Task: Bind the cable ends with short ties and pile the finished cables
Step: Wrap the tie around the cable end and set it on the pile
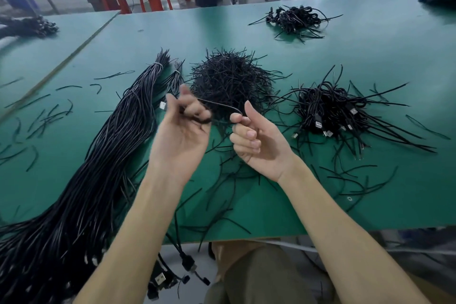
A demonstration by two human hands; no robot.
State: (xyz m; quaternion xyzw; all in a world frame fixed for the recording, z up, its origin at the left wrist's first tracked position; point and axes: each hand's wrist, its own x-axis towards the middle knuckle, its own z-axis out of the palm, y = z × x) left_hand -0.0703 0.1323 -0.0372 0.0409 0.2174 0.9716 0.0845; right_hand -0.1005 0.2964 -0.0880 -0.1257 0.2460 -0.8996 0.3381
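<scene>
The uncut bundle (98,155) lies at left on the table (370,192). Above the table, the left hand (181,128) curls round a cable (219,103). The right hand (259,143) pinches its other part. Beyond lies the tie heap (229,79), with the finished pile (330,108) to its right.

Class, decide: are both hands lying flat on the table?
No, the left hand and the right hand grip one cable between them, fingers curled.

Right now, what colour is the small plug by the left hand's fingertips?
White: the plug at the left hand shows clearly in the head view.
</scene>
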